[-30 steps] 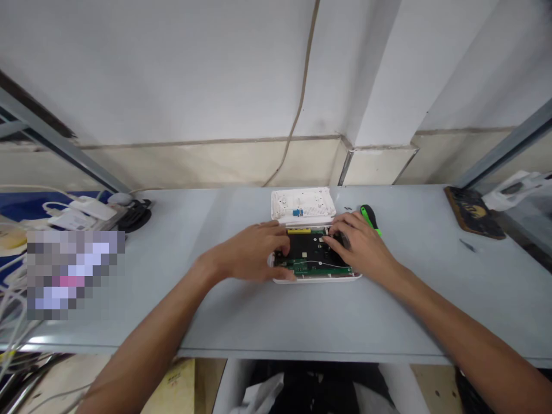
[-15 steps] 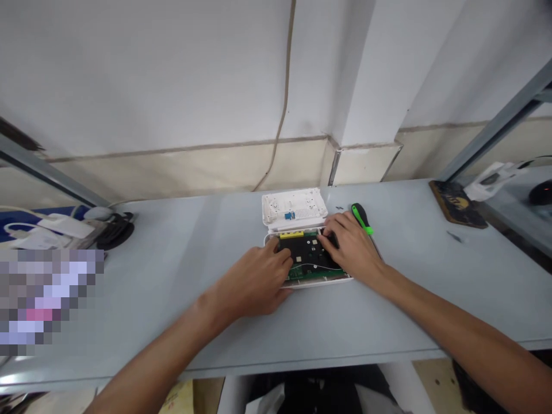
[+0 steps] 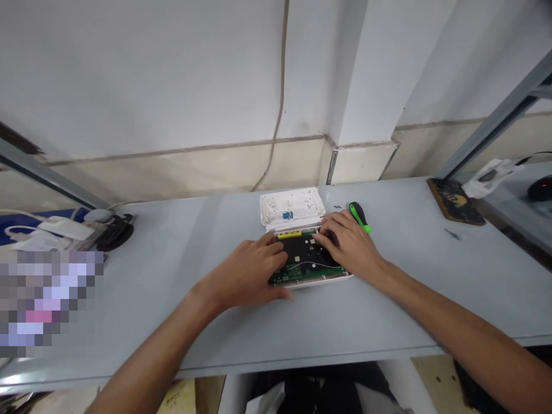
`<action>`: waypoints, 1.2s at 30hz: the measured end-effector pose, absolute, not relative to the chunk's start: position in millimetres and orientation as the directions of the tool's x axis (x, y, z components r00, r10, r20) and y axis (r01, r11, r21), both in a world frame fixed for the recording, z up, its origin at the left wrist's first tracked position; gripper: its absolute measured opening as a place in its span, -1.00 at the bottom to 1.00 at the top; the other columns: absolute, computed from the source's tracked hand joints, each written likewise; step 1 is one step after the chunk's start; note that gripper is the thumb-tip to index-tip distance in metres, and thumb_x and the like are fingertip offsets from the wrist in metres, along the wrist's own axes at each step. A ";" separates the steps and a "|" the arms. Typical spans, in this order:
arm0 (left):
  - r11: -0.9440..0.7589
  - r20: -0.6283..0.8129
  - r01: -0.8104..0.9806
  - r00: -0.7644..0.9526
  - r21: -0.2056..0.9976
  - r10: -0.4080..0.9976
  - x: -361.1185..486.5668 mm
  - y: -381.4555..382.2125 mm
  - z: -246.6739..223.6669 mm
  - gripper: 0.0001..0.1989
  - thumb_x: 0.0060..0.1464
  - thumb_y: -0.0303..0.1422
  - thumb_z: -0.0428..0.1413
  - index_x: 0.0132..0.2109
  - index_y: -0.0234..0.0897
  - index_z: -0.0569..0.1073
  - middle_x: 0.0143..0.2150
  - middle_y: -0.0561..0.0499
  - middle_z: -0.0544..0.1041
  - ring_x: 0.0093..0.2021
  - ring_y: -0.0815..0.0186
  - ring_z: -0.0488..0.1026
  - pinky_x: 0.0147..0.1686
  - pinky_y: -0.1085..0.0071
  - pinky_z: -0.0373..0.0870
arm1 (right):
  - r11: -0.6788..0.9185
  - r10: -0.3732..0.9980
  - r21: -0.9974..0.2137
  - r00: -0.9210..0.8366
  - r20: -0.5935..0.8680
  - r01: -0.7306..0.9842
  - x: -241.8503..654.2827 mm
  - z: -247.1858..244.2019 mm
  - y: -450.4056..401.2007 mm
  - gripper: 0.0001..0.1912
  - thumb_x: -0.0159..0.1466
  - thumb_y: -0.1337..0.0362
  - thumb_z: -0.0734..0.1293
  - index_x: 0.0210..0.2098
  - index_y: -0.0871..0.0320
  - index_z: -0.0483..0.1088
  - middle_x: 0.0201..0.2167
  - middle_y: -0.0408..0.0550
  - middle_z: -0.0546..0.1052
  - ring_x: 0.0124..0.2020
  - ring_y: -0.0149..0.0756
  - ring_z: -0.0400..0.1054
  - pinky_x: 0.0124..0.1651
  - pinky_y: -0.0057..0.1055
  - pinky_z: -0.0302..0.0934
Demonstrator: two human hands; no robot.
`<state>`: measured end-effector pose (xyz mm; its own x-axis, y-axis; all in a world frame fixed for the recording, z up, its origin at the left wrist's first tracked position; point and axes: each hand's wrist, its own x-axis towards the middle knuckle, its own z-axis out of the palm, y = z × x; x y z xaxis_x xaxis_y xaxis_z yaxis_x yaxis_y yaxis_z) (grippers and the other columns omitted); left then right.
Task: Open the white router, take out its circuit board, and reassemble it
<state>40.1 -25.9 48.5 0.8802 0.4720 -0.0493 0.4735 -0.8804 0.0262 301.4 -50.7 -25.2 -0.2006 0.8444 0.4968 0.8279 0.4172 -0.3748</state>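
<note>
A white casing (image 3: 317, 283) lies on the table, holding a green circuit board (image 3: 293, 276) with a black cover, a yellow part (image 3: 289, 234) and a thin white wire. Over its left end is my left hand (image 3: 252, 270), fingers curled on the board's left side, thumb apart near the front edge. My right hand (image 3: 347, 241) rests over the right end, fingers bent down inside the casing; what its fingertips touch is hidden. Behind the casing lies a white perforated cover (image 3: 302, 201) with a small blue part (image 3: 287, 215).
A green and black screwdriver (image 3: 359, 217) lies just behind my right hand. Farther right are a dark wooden block (image 3: 457, 201) and a small pointed item (image 3: 452, 233). White plugs (image 3: 64, 227) and a black round object (image 3: 115, 231) sit at the left. A wall stands behind.
My left hand has shifted slightly left, its thumb now stretched out by the front edge, showing more of the board. My right hand stays nearly in place. The view has shifted a little.
</note>
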 end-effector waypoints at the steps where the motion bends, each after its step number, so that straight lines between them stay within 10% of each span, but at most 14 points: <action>1: -0.880 -0.027 0.473 0.881 0.056 0.472 40.7 -23.5 47.2 -0.50 0.09 0.13 0.30 -0.28 -0.22 0.43 -0.14 -0.10 0.56 -0.01 0.01 0.46 -0.33 0.25 0.40 | 0.431 0.839 -0.369 -0.216 0.499 0.824 302.1 -23.7 -51.1 -0.79 0.49 0.12 0.26 -0.20 0.08 0.42 -0.12 0.00 0.56 -0.04 -0.06 0.38 0.13 0.05 0.30; 11: -0.843 0.161 0.468 0.841 0.265 0.517 62.5 -36.0 23.5 -0.22 0.12 0.19 0.24 0.27 -0.22 0.34 0.22 -0.21 0.44 0.22 -0.08 0.33 0.15 -0.09 0.43 | 0.488 0.805 -0.322 -0.275 0.526 0.811 296.3 -14.8 -58.1 -0.76 0.51 0.24 0.22 -0.13 0.14 0.51 -0.08 0.09 0.52 -0.02 -0.06 0.31 0.12 0.00 0.31; 16: -0.822 0.230 0.530 0.790 0.208 0.568 72.2 -48.9 6.7 -0.43 0.12 -0.08 0.34 0.15 -0.27 0.41 0.13 -0.24 0.47 0.16 -0.11 0.38 0.11 -0.12 0.45 | 0.528 0.811 -0.305 -0.365 0.457 0.792 289.0 -12.5 -61.9 -0.73 0.50 0.31 0.18 -0.15 0.14 0.52 -0.15 0.10 0.50 -0.09 -0.05 0.27 0.01 -0.02 0.35; 27: -0.814 0.289 0.567 0.763 0.129 0.578 80.8 -58.3 -2.0 -0.50 0.27 0.03 0.18 0.02 -0.36 0.45 0.01 -0.28 0.50 0.06 -0.11 0.42 0.06 -0.10 0.47 | 0.513 0.822 -0.371 -0.317 0.473 0.774 286.4 -18.2 -60.0 -0.73 0.39 0.52 0.15 -0.12 0.18 0.44 -0.14 0.15 0.46 -0.07 -0.03 0.33 0.00 -0.01 0.42; 36: -0.784 0.289 0.576 0.729 0.230 0.620 78.9 -55.5 -5.6 -0.04 0.06 0.12 0.32 0.40 -0.30 0.18 0.39 -0.37 0.27 0.46 -0.28 0.08 0.33 -0.32 0.22 | 0.525 0.823 -0.401 -0.329 0.463 0.750 288.7 -25.3 -60.1 -0.64 0.24 0.63 0.14 -0.11 0.15 0.35 -0.08 0.15 0.41 0.02 -0.01 0.32 0.10 0.03 0.41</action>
<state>78.9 -55.5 -5.6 0.7293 0.6203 0.2886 0.5759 -0.7843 0.2305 288.7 -60.1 -25.3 -0.3285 0.8232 0.4631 0.7505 0.5252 -0.4012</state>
